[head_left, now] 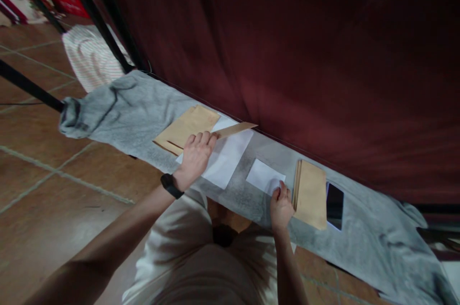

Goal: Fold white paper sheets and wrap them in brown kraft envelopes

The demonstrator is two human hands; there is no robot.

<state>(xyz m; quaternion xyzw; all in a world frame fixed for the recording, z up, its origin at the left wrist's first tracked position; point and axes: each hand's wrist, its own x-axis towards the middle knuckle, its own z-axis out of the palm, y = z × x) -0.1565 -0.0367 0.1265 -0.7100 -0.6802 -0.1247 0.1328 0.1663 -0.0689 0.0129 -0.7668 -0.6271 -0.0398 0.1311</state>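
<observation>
My left hand (pixel 196 154) is closed on a brown envelope (pixel 235 129) that it holds edge-on above a stack of white paper sheets (pixel 226 158). A pile of brown envelopes (pixel 185 127) lies just left of that hand. My right hand (pixel 281 206) rests with its fingers on the near edge of a small folded white sheet (pixel 264 176). A second stack of brown envelopes (pixel 311 193) lies right beside this hand. All of it sits on a narrow surface covered with a grey cloth (pixel 132 113).
A dark phone (pixel 335 205) lies face up right of the second envelope stack. A dark red curtain (pixel 305 55) hangs along the far edge of the surface. Black metal bars (pixel 108 17) and a striped white cloth (pixel 89 55) stand at the left over a brown tiled floor (pixel 43 175).
</observation>
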